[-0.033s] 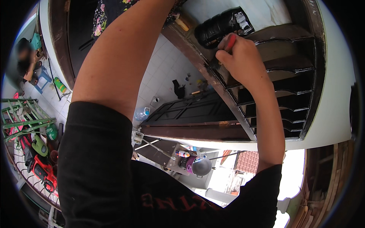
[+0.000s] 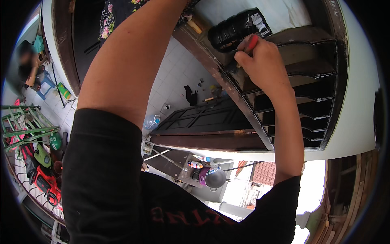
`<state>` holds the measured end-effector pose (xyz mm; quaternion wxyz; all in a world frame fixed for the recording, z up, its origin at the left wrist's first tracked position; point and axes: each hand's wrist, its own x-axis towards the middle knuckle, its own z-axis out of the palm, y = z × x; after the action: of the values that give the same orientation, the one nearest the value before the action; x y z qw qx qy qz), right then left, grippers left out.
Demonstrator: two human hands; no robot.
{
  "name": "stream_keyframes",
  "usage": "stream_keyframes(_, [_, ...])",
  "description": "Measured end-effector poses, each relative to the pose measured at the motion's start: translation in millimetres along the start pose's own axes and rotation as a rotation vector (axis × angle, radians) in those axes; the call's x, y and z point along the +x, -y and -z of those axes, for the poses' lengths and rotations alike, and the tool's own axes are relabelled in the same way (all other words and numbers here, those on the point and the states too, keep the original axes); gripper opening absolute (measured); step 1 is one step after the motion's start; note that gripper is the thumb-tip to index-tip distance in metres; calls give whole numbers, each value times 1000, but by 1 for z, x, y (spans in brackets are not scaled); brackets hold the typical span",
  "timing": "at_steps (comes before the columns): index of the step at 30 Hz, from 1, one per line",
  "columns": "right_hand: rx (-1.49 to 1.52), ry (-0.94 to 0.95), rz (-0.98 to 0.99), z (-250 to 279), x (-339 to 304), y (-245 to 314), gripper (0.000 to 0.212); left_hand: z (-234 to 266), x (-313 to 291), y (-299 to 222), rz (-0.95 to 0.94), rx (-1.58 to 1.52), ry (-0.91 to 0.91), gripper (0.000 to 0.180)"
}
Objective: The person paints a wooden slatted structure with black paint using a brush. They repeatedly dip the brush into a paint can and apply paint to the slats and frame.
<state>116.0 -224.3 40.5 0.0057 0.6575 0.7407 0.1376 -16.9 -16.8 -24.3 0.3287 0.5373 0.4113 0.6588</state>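
My right hand (image 2: 265,63) is closed round a paintbrush with a red handle (image 2: 252,42). The dark bristles point down and left against the wooden frame of a louvred panel (image 2: 306,72). Several of its curved slats look wet with black paint. Just beyond the hand, a plastic bottle (image 2: 229,30) coated in black lies on its side on a pale surface. My left arm (image 2: 122,69) stretches up past the top edge, so the left hand is out of the picture.
A yellowish wooden handle (image 2: 194,26) rests by the frame's upper end. Below are a tiled floor with a black glove (image 2: 191,95), a water bottle (image 2: 151,122), and a pot (image 2: 215,178). At far left are a green ladder (image 2: 28,136) and a seated person (image 2: 28,67).
My right hand has shifted slightly to the right along the frame, and the brush's red handle has tilted with it. The left arm stays in place.
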Motion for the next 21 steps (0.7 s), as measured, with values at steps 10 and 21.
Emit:
stream_keyframes(10, [119, -116, 7, 28, -5, -14, 16, -11, 15, 4, 17, 74, -71, 36])
stream_keyframes(21, [124, -285, -32, 43, -25, -10, 11, -9, 8, -2, 61, 70, -18, 37])
